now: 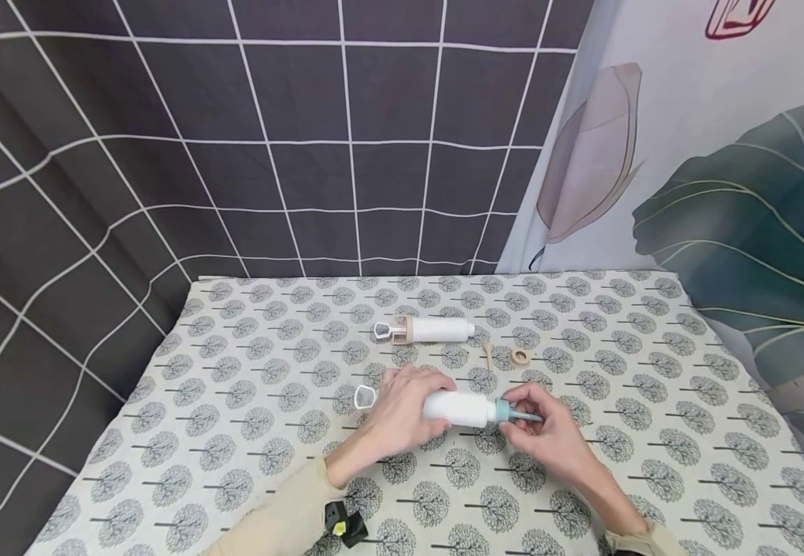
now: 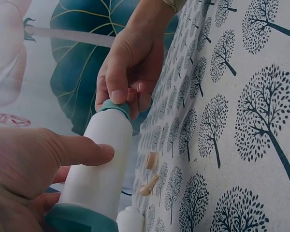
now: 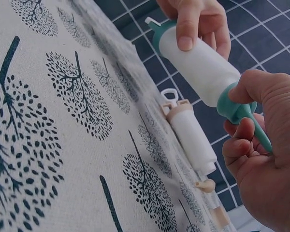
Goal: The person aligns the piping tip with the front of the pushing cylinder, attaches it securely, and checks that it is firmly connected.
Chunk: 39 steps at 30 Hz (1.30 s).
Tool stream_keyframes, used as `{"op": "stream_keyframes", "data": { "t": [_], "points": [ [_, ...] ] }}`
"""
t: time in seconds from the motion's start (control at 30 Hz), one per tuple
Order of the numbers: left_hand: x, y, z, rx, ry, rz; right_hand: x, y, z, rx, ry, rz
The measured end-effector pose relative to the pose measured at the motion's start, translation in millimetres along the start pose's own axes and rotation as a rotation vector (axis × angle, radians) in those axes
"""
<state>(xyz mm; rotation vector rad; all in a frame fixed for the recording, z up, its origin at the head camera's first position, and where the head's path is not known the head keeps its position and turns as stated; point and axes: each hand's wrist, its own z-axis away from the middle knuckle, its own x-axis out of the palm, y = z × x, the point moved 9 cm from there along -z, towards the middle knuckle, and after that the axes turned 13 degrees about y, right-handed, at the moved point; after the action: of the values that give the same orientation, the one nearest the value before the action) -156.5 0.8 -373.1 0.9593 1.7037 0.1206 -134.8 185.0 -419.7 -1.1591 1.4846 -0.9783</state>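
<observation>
- Where the tree-print tablecloth (image 1: 235, 432) covers the table, the person's left hand (image 1: 402, 413) sits left of centre, fingers and thumb wrapped round the white barrel of a teal-trimmed syringe-style dispenser (image 1: 460, 408); grip state: grasping the barrel near its plunger end.
- Clear plunger loop (image 1: 365, 398): projects from the dispenser's left end, just past the left hand.
- Dispenser position: lying roughly level from left to right, held between both hands at the table's middle; the wrist views show it lifted off the cloth.
- Teal nozzle tip (image 1: 518, 415): at the dispenser's right end, pointing right.
- Right hand (image 1: 547, 432): thumb and curled fingers closed on the teal nozzle collar; grip state: pinching the nozzle.
- Second dispenser, beige-trimmed (image 1: 425, 330): lying flat on the cloth behind the hands, apart from them, its clear loop to the left.
- Small beige nozzle piece (image 1: 488, 354): on the cloth just right of the second dispenser.
- Beige ring (image 1: 520, 357): beside that piece, further right.
- Backdrop: dark grid-pattern cloth (image 1: 304, 154) at left and rear, leaf-print curtain (image 1: 721, 193) at right.
</observation>
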Motion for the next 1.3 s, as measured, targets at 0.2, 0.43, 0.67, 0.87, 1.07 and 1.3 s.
{"op": "stream_keyframes", "data": {
  "t": [0.2, 0.43, 0.67, 0.87, 1.07, 1.3],
  "points": [
    [0.3, 1.2, -0.3, 0.02, 0.009, -0.009, 2.7, -0.2, -0.1, -0.008, -0.011, -0.001],
    [-1.2, 2.7, -1.5, 0.025, 0.013, -0.003, 3.8, 0.0, -2.2, -0.026, -0.016, 0.013],
    [-1.3, 3.6, -0.1, 0.022, 0.01, 0.007, 6.6, -2.2, -0.7, -0.052, -0.029, -0.01],
    [-0.9, 4.5, 0.9, 0.026, 0.007, 0.008, 7.6, -3.5, 0.0, -0.069, -0.033, -0.015],
    [-0.1, 4.8, 1.6, 0.037, 0.011, -0.007, 8.0, -7.3, 0.4, -0.124, -0.042, -0.01],
    [-0.8, 6.5, 1.8, 0.059, 0.022, -0.024, 6.4, -7.5, -2.0, -0.139, -0.046, -0.003]
  ]
}}
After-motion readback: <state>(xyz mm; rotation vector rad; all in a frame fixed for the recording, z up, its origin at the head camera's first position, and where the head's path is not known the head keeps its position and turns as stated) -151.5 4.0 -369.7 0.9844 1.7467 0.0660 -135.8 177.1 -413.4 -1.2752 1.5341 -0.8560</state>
